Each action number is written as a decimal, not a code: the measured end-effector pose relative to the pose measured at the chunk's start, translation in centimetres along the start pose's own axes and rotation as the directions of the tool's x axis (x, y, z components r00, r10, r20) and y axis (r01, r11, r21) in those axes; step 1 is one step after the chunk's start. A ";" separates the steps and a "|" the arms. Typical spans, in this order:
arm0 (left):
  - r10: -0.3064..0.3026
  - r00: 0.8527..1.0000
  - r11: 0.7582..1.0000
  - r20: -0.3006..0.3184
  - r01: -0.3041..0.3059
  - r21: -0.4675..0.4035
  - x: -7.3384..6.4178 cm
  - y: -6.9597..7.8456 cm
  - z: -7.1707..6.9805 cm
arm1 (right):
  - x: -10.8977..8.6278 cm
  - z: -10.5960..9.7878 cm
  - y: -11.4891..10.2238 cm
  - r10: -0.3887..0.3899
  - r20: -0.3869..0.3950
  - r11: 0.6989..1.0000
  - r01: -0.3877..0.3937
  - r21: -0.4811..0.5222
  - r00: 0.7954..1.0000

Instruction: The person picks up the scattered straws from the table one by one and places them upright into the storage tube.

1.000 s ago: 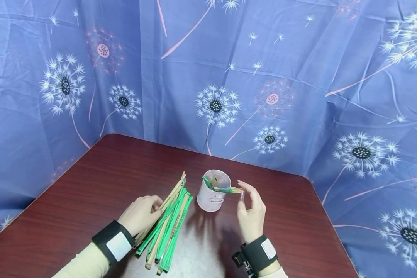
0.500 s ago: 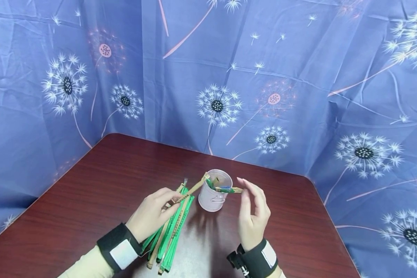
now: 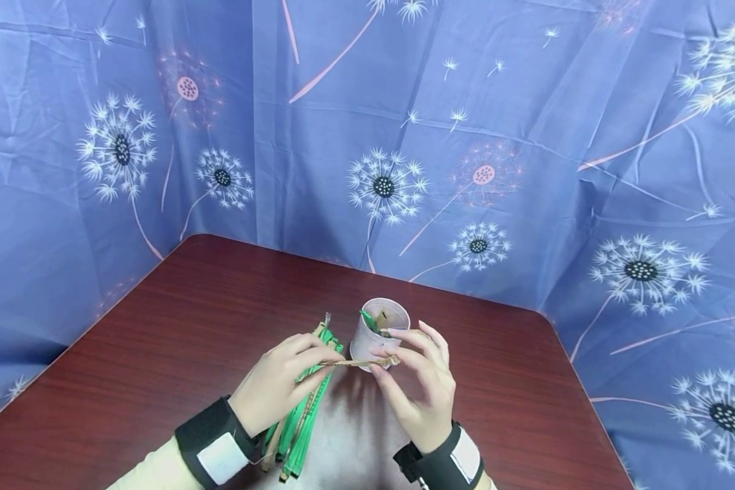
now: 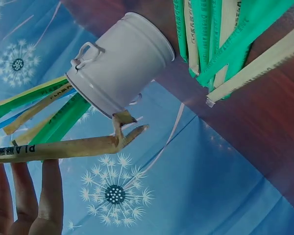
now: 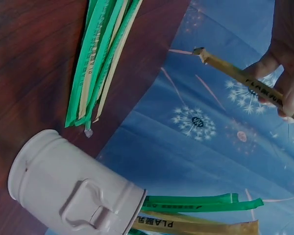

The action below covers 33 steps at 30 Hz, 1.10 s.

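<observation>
My left hand (image 3: 284, 374) pinches a brown paper-wrapped straw (image 3: 356, 363) by its left part. The thumb and fingertips of my right hand (image 3: 425, 391) are at the straw's other end and seem to pinch it. In the left wrist view this straw (image 4: 73, 148) has a bent, torn-looking wrapper end; dark print runs along it. A pile of green and brown wrapped straws (image 3: 303, 425) lies on the table, partly under my left hand. Just behind the fingers stands a small whitish bucket (image 3: 360, 340) with several wrapped straws (image 5: 196, 203) sticking out of its mouth.
The dark red-brown wooden table (image 3: 251, 286) has a glossy bright patch near the front. Blue curtains (image 3: 318, 170) with dandelion prints hang behind and at both sides. Black bands (image 3: 214, 442) wrap both wrists.
My left hand picked the brown straw off the pile and carried it right, in front of the bucket. My right hand left the bucket's straws and moved left to this straw's end.
</observation>
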State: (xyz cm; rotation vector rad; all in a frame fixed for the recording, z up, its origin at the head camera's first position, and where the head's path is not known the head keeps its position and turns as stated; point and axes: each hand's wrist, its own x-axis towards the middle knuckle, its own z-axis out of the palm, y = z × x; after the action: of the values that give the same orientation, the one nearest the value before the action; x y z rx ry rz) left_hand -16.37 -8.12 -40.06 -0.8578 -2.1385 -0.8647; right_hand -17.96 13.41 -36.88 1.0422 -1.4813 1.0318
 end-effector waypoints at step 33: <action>-0.589 0.704 0.806 0.397 0.481 0.344 -4.0 -4.7 0.7 | 0.4 -3.3 3.4 0.239 -0.403 0.904 -0.354 -0.240 0.883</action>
State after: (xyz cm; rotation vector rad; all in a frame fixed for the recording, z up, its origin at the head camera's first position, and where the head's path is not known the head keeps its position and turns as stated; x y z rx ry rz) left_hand -17.95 -11.54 -45.02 -0.3348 -2.9621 -0.7058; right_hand -20.42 17.43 -36.35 0.3740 -1.4558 1.0961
